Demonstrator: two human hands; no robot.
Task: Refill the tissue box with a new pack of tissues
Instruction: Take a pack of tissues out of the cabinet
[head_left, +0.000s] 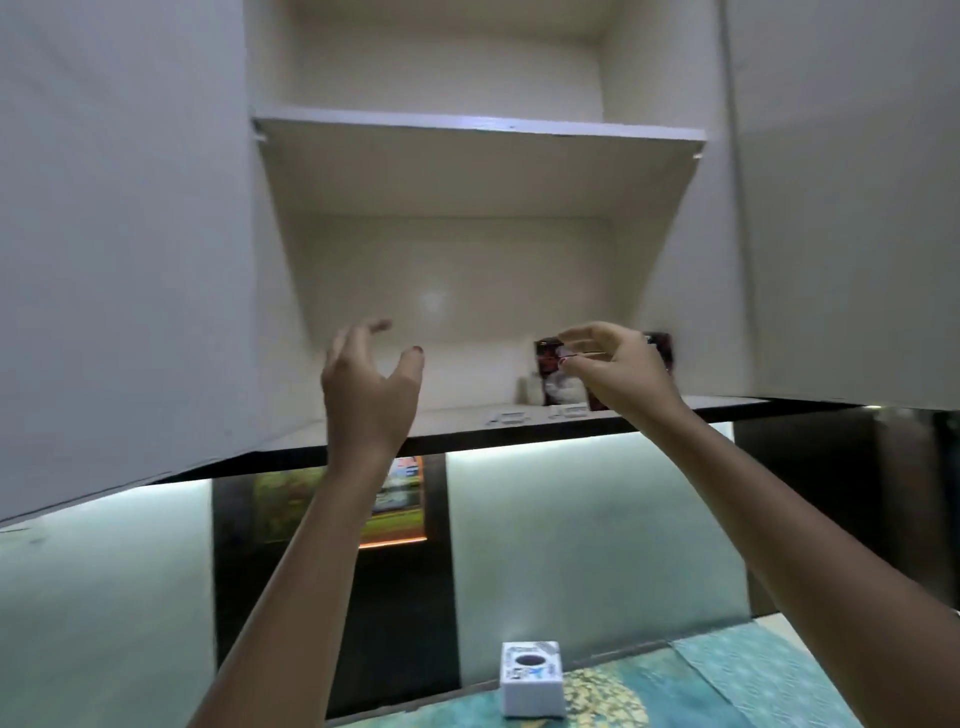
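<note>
A dark red pack of tissues (548, 358) stands at the right back of the lower shelf (447, 418) of an open wall cabinet. My right hand (615, 371) is raised in front of it, thumb and fingers nearly pinched at its upper edge; whether they grip the wrapper is unclear. My left hand (370, 387) is raised to the left of the pack, apart from it, fingers spread and holding nothing. Far below, a white cube tissue box (532, 688) with a dark round opening on top sits on a teal patterned cover.
The cabinet doors stand open at left (119, 234) and right (852, 208). An upper shelf (478, 130) shows nothing on it. A small white object (527, 389) stands beside the pack. Under the cabinet are lit pale panels and a colourful poster (400, 499).
</note>
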